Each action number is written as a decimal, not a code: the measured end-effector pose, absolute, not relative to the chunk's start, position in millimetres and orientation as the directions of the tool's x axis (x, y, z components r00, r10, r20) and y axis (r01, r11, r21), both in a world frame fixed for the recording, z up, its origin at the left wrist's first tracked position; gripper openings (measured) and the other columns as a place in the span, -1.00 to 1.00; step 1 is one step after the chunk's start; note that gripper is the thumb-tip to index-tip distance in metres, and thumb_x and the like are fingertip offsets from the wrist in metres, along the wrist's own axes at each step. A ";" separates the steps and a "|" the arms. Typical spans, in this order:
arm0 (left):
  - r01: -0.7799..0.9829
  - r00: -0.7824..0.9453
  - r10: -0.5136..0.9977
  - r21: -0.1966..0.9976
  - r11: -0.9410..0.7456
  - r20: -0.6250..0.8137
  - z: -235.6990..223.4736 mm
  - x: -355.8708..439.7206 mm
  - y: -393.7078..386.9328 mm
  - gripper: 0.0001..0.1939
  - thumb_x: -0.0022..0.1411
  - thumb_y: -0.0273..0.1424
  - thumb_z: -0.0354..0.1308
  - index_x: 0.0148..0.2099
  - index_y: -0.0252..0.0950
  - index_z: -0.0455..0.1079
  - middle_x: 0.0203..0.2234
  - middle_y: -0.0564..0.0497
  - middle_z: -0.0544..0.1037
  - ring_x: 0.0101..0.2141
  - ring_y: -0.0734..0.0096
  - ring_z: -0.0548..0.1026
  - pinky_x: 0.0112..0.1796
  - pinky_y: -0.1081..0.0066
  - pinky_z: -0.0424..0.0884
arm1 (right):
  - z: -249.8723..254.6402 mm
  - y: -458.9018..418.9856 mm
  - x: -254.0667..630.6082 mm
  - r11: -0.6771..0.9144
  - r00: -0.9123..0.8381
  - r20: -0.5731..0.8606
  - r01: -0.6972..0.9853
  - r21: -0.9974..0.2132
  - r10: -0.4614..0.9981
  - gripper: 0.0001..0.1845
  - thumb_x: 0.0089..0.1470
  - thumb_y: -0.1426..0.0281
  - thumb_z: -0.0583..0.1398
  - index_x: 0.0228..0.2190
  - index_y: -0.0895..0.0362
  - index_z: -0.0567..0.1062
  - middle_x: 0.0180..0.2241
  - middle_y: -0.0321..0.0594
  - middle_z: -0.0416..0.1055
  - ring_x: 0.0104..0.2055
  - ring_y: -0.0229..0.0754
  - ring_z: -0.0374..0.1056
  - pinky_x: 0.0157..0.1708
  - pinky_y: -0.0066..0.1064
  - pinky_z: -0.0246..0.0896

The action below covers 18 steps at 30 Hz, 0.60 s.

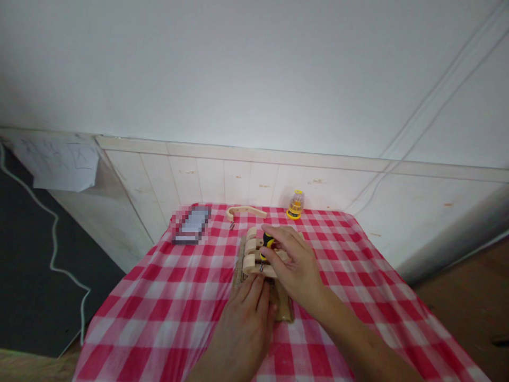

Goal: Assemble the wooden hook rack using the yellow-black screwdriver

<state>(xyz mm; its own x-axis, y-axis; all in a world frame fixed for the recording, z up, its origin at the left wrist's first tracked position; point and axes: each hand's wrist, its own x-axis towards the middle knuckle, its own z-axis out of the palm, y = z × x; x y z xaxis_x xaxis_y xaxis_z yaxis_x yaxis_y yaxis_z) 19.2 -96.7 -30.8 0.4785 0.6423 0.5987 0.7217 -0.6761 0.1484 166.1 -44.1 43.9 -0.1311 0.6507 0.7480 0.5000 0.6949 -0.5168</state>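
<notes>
The pale wooden pieces (249,262), with round, curled ends, sit side by side just below the middle of the frame. They lie on a flat brown board (285,307) that looks like cardboard. The right hand (296,260) has its fingers closed around a black and yellow screwdriver (268,240), which points down at the nearest piece. The left hand (246,315) lies low in the frame, its fingers close together, touching the near side of the wood. I cannot tell if it pinches anything.

The wood looks light, hard and smooth, and I think it won't bend. The curled ends look like good spots to hold. The board may be softer and could get squashed.

Farther up are a loose curved wooden piece (252,210), a tiny metal bit (232,225) by it, and a yellow-topped case (295,204) near the wall (246,180). A blurred, phone-like thing (193,223) is left of them on the checked cloth (191,297).

The right hand hides much of the wood. The screwdriver's tip is too small to see well. Both arms are cut off at the bottom.
</notes>
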 end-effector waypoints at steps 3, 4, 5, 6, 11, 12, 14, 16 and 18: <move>0.726 0.468 0.638 0.146 -0.672 0.611 -32.3 19.6 -96.8 -0.65 0.48 -0.49 -0.13 0.15 -0.44 0.38 0.04 -0.24 0.57 0.11 0.08 0.53 0.10 0.04 0.54 | 47.3 -45.8 167.4 0.693 -0.154 0.732 0.495 -0.524 0.663 -0.55 0.25 0.50 0.23 0.12 -0.11 0.50 -0.03 -0.21 0.56 -0.01 -0.13 0.51 -0.02 -0.29 0.49; 0.727 0.465 0.637 0.145 -0.671 0.614 -33.0 19.5 -96.8 -0.65 0.48 -0.48 -0.13 0.15 -0.45 0.38 0.04 -0.25 0.58 0.11 0.08 0.53 0.10 0.03 0.54 | 47.8 -46.4 167.9 0.688 -0.159 0.721 0.488 -0.537 0.675 -0.54 0.26 0.51 0.20 0.13 -0.10 0.49 -0.01 -0.20 0.56 -0.01 -0.13 0.51 -0.02 -0.29 0.50; 0.729 0.464 0.637 0.144 -0.670 0.615 -33.7 19.4 -96.7 -0.65 0.48 -0.48 -0.12 0.15 -0.46 0.38 0.04 -0.25 0.57 0.11 0.08 0.53 0.10 0.03 0.54 | 47.8 -47.0 168.5 0.683 -0.160 0.710 0.480 -0.551 0.686 -0.53 0.26 0.52 0.18 0.14 -0.10 0.48 0.00 -0.20 0.56 -0.01 -0.13 0.51 -0.02 -0.29 0.49; 0.728 0.468 0.637 0.141 -0.671 0.612 -34.2 19.2 -96.6 -0.65 0.48 -0.47 -0.11 0.15 -0.46 0.38 0.05 -0.26 0.57 0.12 0.08 0.52 0.10 0.04 0.53 | 47.6 -47.4 169.0 0.674 -0.153 0.700 0.473 -0.567 0.697 -0.52 0.26 0.54 0.16 0.14 -0.09 0.47 0.00 -0.21 0.56 -0.01 -0.14 0.52 -0.01 -0.28 0.49; 0.723 0.503 0.640 0.123 -0.680 0.581 -34.2 18.2 -96.6 -0.65 0.47 -0.49 -0.09 0.17 -0.46 0.38 0.08 -0.28 0.55 0.15 0.07 0.50 0.09 0.05 0.54 | 45.8 -47.2 170.4 0.654 -0.122 0.686 0.455 -0.604 0.718 -0.55 0.25 0.53 0.19 0.11 -0.07 0.48 -0.02 -0.20 0.56 -0.06 -0.14 0.54 -0.04 -0.28 0.50; 0.725 0.502 0.643 0.124 -0.677 0.578 -34.0 18.3 -96.7 -0.65 0.47 -0.49 -0.09 0.17 -0.46 0.38 0.08 -0.28 0.55 0.15 0.06 0.50 0.09 0.05 0.53 | 45.9 -46.9 170.4 0.659 -0.122 0.687 0.444 -0.608 0.716 -0.56 0.25 0.52 0.19 0.11 -0.06 0.49 -0.02 -0.20 0.56 -0.07 -0.15 0.55 -0.06 -0.29 0.51; 0.730 0.497 0.653 0.132 -0.670 0.571 -34.0 18.8 -97.0 -0.65 0.47 -0.49 -0.10 0.17 -0.45 0.39 0.08 -0.28 0.55 0.14 0.06 0.50 0.09 0.04 0.53 | 46.4 -46.3 170.2 0.670 -0.123 0.697 0.431 -0.604 0.707 -0.57 0.25 0.52 0.20 0.10 -0.06 0.49 -0.04 -0.20 0.56 -0.08 -0.15 0.54 -0.08 -0.30 0.52; 0.734 0.494 0.660 0.136 -0.666 0.566 -34.1 19.5 -97.3 -0.65 0.47 -0.48 -0.09 0.16 -0.44 0.39 0.09 -0.27 0.55 0.13 0.06 0.51 0.09 0.04 0.54 | 46.7 -45.7 169.8 0.682 -0.125 0.713 0.443 -0.582 0.690 -0.58 0.24 0.52 0.22 0.09 -0.06 0.51 -0.06 -0.20 0.57 -0.08 -0.15 0.53 -0.07 -0.29 0.51; 0.736 0.486 0.657 0.136 -0.663 0.576 -34.1 19.9 -97.4 -0.65 0.47 -0.48 -0.09 0.16 -0.44 0.39 0.08 -0.26 0.55 0.13 0.06 0.51 0.08 0.04 0.54 | 46.3 -45.0 169.3 0.690 -0.128 0.729 0.465 -0.555 0.673 -0.59 0.23 0.52 0.25 0.07 -0.06 0.52 -0.08 -0.21 0.58 -0.08 -0.14 0.53 -0.05 -0.28 0.50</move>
<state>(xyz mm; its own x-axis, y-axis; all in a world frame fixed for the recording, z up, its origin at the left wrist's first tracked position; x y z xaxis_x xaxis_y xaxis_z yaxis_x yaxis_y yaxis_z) 19.9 -97.4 -34.1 0.4861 0.6571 0.5761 0.7359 -0.6633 0.1356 169.3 -45.0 46.3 -0.1285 0.6726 0.7288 0.4646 0.6901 -0.5549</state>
